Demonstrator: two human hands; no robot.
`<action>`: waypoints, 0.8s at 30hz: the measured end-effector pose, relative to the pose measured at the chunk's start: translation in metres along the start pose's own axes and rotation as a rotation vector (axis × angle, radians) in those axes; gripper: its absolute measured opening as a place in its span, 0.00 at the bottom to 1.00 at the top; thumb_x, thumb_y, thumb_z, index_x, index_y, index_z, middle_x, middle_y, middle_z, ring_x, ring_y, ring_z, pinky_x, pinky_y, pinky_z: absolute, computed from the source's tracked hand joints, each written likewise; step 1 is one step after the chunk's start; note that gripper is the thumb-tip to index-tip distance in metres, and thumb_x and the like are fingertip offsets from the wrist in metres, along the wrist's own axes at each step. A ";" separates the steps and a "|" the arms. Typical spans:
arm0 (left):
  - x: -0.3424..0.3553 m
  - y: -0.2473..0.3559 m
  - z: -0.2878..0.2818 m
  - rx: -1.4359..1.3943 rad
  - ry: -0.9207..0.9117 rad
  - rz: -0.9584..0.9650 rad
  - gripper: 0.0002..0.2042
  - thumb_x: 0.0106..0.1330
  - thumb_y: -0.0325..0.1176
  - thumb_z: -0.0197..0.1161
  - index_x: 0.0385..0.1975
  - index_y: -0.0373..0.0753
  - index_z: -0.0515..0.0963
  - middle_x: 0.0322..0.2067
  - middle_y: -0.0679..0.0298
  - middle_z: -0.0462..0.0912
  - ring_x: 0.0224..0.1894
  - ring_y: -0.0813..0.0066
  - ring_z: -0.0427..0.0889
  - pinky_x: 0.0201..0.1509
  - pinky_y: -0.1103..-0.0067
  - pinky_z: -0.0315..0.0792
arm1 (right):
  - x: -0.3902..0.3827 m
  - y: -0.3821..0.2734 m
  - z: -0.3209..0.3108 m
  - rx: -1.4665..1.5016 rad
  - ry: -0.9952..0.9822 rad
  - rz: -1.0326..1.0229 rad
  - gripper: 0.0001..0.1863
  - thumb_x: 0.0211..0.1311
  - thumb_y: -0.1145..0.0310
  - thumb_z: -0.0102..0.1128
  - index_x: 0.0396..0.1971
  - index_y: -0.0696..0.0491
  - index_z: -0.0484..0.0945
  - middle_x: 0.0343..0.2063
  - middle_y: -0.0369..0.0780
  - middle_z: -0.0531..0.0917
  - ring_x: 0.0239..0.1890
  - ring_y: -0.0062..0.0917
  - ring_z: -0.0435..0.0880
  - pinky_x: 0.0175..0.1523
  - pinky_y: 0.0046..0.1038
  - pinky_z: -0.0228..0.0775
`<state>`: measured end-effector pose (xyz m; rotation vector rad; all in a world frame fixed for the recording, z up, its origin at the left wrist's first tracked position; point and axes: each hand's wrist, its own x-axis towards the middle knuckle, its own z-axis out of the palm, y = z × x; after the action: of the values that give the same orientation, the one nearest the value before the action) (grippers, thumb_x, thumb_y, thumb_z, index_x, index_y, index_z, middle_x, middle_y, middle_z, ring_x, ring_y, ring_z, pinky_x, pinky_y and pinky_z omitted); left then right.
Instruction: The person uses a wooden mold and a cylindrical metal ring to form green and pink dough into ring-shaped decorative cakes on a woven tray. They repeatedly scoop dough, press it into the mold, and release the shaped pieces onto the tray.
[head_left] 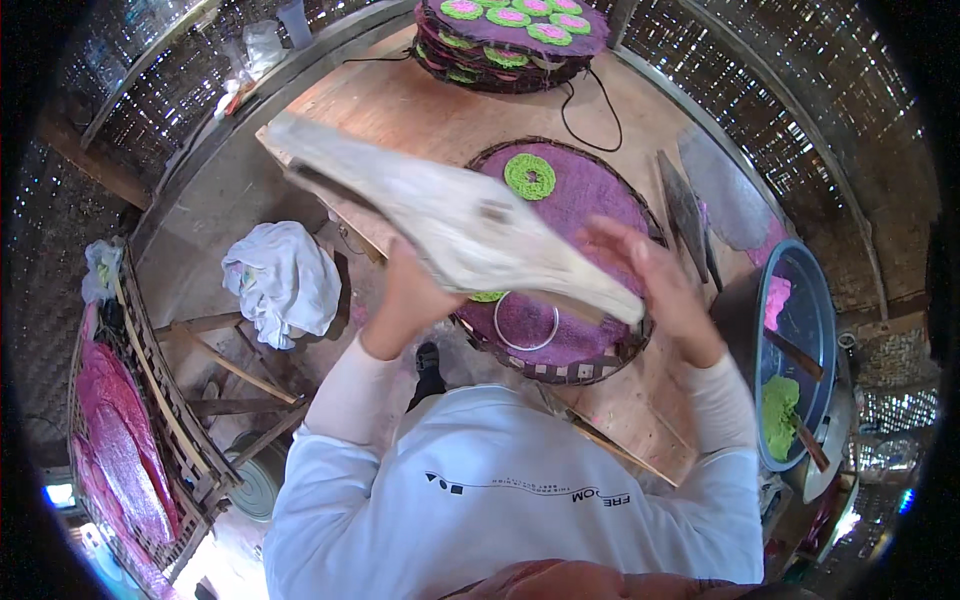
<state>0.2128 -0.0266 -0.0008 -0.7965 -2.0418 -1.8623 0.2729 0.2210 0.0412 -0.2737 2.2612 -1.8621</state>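
Note:
My left hand (412, 300) is closed around the lower edge of a long pale wooden tool (470, 225), wide in the middle with a small hole and narrowing toward its ends. The tool is tilted and slightly blurred above a round woven tray (575, 375) lined with purple cloth (600, 195). Beside the tool's right end, my right hand (665, 285) has its fingers stretched apart; whether it touches the wood is unclear. On the cloth lie a bright green lacy ring (528, 177) and a thin white hoop (526, 322). Another green piece (487, 296) is mostly covered by the tool.
Stacked trays (510, 60) with green-and-pink rounds stand at the table's (350, 90) back. Dark flat paddles (685, 215) lie right of the tray. A blue-grey basin (830, 340) holds pink and green dough with wooden-handled tools. A white cloth bundle (283, 280) sits left.

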 end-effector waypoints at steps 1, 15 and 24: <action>0.008 0.011 0.011 -0.004 -0.010 0.064 0.22 0.42 0.33 0.71 0.38 0.32 0.75 0.37 0.58 0.80 0.39 0.67 0.79 0.45 0.73 0.72 | -0.003 -0.020 -0.002 0.010 -0.112 0.058 0.33 0.51 0.59 0.62 0.53 0.60 0.63 0.49 0.42 0.72 0.50 0.25 0.70 0.54 0.26 0.60; 0.061 -0.047 0.036 -1.799 -0.368 -0.086 0.25 0.59 0.60 0.45 0.37 0.43 0.72 0.22 0.70 0.66 0.34 0.71 0.68 0.44 0.75 0.63 | -0.033 0.013 -0.028 0.004 -0.429 0.587 0.32 0.58 0.40 0.42 0.34 0.60 0.72 0.23 0.36 0.75 0.25 0.18 0.72 0.29 0.20 0.64; 0.031 -0.075 0.026 -1.755 -0.211 -0.268 0.18 0.64 0.49 0.43 0.15 0.45 0.63 0.12 0.71 0.61 0.23 0.73 0.64 0.29 0.79 0.61 | -0.024 0.051 -0.006 -0.363 -0.214 0.503 0.35 0.51 0.36 0.48 0.19 0.60 0.76 0.13 0.35 0.73 0.18 0.17 0.69 0.24 0.24 0.62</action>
<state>0.1500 0.0039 -0.0502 -0.9548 0.0223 -3.5558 0.2937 0.2427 -0.0073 0.0451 2.2374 -1.1222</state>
